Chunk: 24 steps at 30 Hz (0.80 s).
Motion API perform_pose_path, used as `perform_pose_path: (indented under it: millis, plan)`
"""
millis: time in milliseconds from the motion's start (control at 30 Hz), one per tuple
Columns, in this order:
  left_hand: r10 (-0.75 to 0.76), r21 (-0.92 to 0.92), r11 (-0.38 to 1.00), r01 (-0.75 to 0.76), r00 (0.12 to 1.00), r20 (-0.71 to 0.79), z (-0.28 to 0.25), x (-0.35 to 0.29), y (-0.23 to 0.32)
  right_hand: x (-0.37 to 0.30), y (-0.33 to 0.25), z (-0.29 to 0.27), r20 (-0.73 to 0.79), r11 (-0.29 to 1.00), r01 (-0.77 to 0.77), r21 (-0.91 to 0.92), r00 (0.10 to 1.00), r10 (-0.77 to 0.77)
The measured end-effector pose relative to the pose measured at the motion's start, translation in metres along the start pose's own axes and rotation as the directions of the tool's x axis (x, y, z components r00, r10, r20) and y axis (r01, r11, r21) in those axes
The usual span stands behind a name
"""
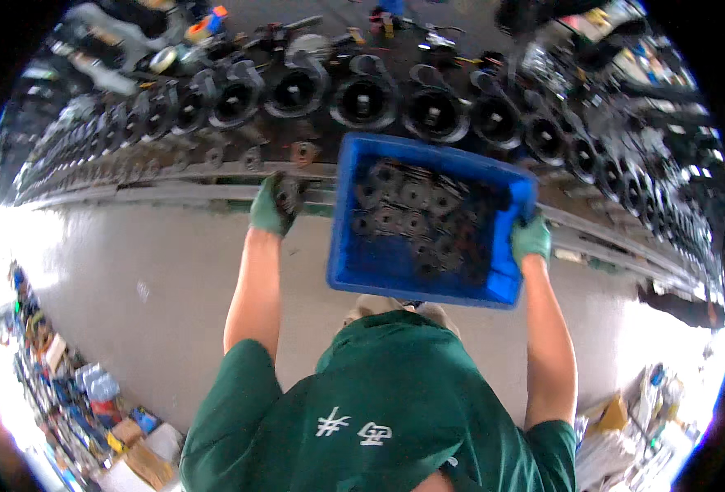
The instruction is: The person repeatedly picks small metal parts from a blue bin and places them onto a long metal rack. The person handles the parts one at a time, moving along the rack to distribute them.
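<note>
A blue plastic bin (pixel 412 291) hangs in front of my body, close to the bench edge. My right hand (pixel 531 240), in a green glove, grips the bin's right end wall. Inside lie several dark metal parts with round holes (pixel 412 195), heaped loosely, mostly toward the left and middle. To the left of the bin, my left hand (pixel 267 210), gloved too, is closed on a dark round metal part (pixel 287 193) with a hole. Just beyond that hand, a rusty-brown metal part (pixel 303 153) rests on the bench ledge.
A long row of black round housings (pixel 364 102) runs along the bench from left to right. Smaller metal parts (pixel 252 158) sit before them on the ledge. Boxes and bags (pixel 145 459) line the floor at lower left, with more clutter (pixel 617 418) at lower right.
</note>
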<state>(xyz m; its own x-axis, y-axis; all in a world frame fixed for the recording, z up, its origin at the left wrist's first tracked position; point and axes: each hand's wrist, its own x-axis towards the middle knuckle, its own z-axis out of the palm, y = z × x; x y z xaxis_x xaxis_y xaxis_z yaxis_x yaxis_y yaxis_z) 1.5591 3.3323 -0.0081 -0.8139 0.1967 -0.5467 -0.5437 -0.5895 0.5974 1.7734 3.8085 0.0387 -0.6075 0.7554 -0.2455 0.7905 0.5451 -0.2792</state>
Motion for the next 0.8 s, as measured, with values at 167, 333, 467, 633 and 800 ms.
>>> perform_pose_path:
  millis: [167, 333, 467, 633, 800]
  plan:
    - [-0.049, -0.133, 0.989, 0.072, 0.984, 0.17, 0.013, -0.061, -0.046, 0.002, -0.004, -0.004, 0.051, 0.99, 0.021, -0.139, 0.999, -0.014]
    - [-0.094, -0.294, 0.947, 0.128, 0.987, 0.128, 0.04, -0.091, -0.061, 0.003, 0.0, -0.018, 0.155, 0.995, 0.015, -0.095, 0.988, 0.0]
    - [0.086, -0.266, 0.963, -0.045, 0.986, 0.146, 0.037, -0.084, -0.097, 0.019, 0.024, -0.029, 0.179, 0.993, 0.059, -0.102, 0.983, -0.04]
    - [-0.153, -0.2, 0.963, 0.18, 0.978, 0.142, 0.084, -0.093, -0.167, 0.072, 0.119, -0.04, 0.096, 0.984, 0.048, -0.172, 0.995, -0.032]
    - [-0.203, -0.257, 0.94, 0.225, 0.973, 0.111, 0.151, -0.101, -0.194, 0.102, 0.208, -0.069, -0.014, 0.981, -0.055, -0.189, 0.998, 0.054]
